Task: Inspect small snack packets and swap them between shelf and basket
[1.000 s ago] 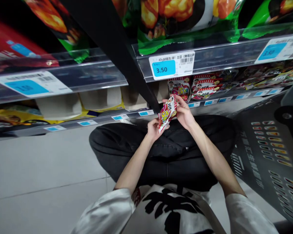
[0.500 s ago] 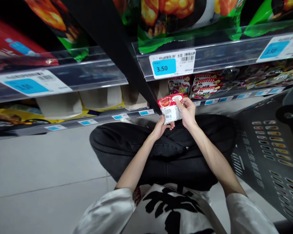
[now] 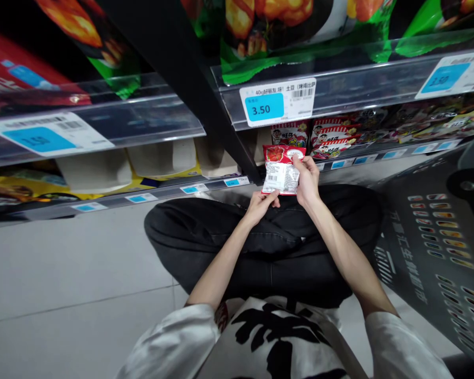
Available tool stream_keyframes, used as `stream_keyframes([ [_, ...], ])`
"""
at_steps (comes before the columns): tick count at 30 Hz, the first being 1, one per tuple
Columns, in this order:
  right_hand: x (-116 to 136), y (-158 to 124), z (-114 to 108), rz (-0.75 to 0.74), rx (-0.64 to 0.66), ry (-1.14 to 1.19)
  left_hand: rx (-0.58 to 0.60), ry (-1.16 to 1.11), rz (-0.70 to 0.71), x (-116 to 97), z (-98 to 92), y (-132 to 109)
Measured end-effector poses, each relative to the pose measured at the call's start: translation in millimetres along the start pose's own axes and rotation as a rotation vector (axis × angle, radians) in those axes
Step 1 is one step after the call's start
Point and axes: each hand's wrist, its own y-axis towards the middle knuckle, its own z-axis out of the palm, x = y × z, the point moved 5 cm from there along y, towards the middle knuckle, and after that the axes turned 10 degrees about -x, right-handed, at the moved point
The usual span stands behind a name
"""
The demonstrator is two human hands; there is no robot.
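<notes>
Between my hands, above my crossed legs, is a small red and white snack packet [image 3: 281, 172], its printed back with a barcode facing me. My right hand [image 3: 308, 181] grips the packet's right edge, thumb on the face and fingers behind. At the lower left corner my left hand [image 3: 259, 207] pinches the bottom edge, with its thumb along it. Just behind the packet, on the bottom shelf, stand red and white striped candy bags [image 3: 334, 138].
A grey plastic shopping basket [image 3: 403, 231] stands at my right. Overhead juts a shelf edge with a price tag [image 3: 278, 102], and green chip bags [image 3: 243, 73] rest above it. A dark shelf post [image 3: 205, 89] runs down the middle. Cartons [image 3: 95, 168] fill the lower left shelf.
The packet has turned from tilted to nearly level and shifted slightly right, showing more of its back. My left hand has slid from its left side to the bottom edge.
</notes>
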Motion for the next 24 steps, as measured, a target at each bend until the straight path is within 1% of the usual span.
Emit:
stream_keyframes([
  [5, -1.9, 1.0, -0.3, 0.06, -0.008, 0.04, -0.006, 0.003, -0.006, -0.6, -0.4, -0.3],
  [8, -1.0, 1.1, -0.1, 0.052, 0.002, 0.05, -0.004, 0.01, -0.004, -1.8, -0.2, -0.7],
  [12, 0.0, 1.3, -0.8, 0.023, 0.001, 0.002, -0.01, 0.01, -0.008, -2.9, -0.2, -0.8],
  [18, -1.4, 1.4, -0.5, 0.056, -0.005, 0.04, -0.012, -0.002, -0.007, -2.1, -0.2, -0.1],
  [21, -2.2, 1.6, -0.6, 0.068, -0.023, 0.038, -0.034, -0.027, -0.036, 1.8, -0.2, 1.3],
  [24, -3.5, 2.6, -1.5, 0.057, -0.039, 0.008, -0.084, -0.06, -0.069, 5.7, -1.4, 3.2],
])
